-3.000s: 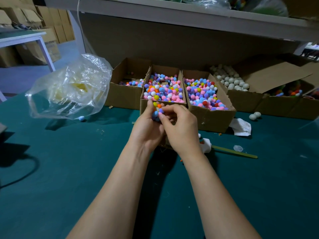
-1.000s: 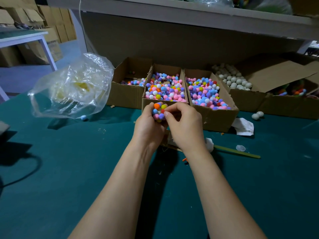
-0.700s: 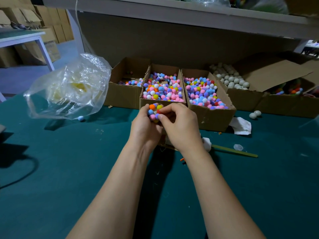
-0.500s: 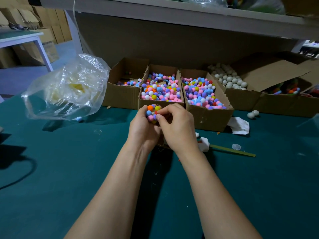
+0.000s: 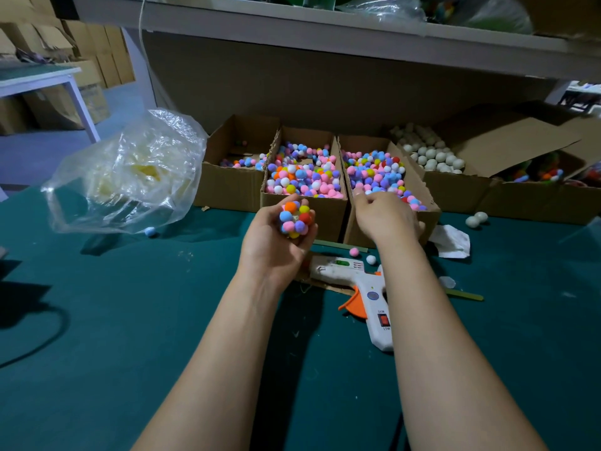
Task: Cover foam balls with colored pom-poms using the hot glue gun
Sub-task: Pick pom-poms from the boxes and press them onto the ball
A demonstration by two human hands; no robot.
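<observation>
My left hand (image 5: 276,245) grips a foam ball covered in colored pom-poms (image 5: 295,219), held palm-up in front of the middle pom-pom box (image 5: 304,203). My right hand (image 5: 387,219) reaches over the front wall of the right pom-pom box (image 5: 419,190), fingers curled down among the pom-poms; whether they pinch one is hidden. The white hot glue gun (image 5: 367,288) with an orange trigger lies on the green table between my forearms. Bare white foam balls (image 5: 432,154) fill a box further right.
A crumpled clear plastic bag (image 5: 130,170) stands at the left, with a blue pom-pom (image 5: 150,231) beside it. A nearly bare box (image 5: 234,187) sits left of the pom-pom boxes. White tissue (image 5: 452,240), two loose foam balls (image 5: 476,219) and a green stick (image 5: 465,295) lie at the right.
My right hand has left the covered ball and moved right to the right pom-pom box. The left hand still holds the ball, and the glue gun has come into sight.
</observation>
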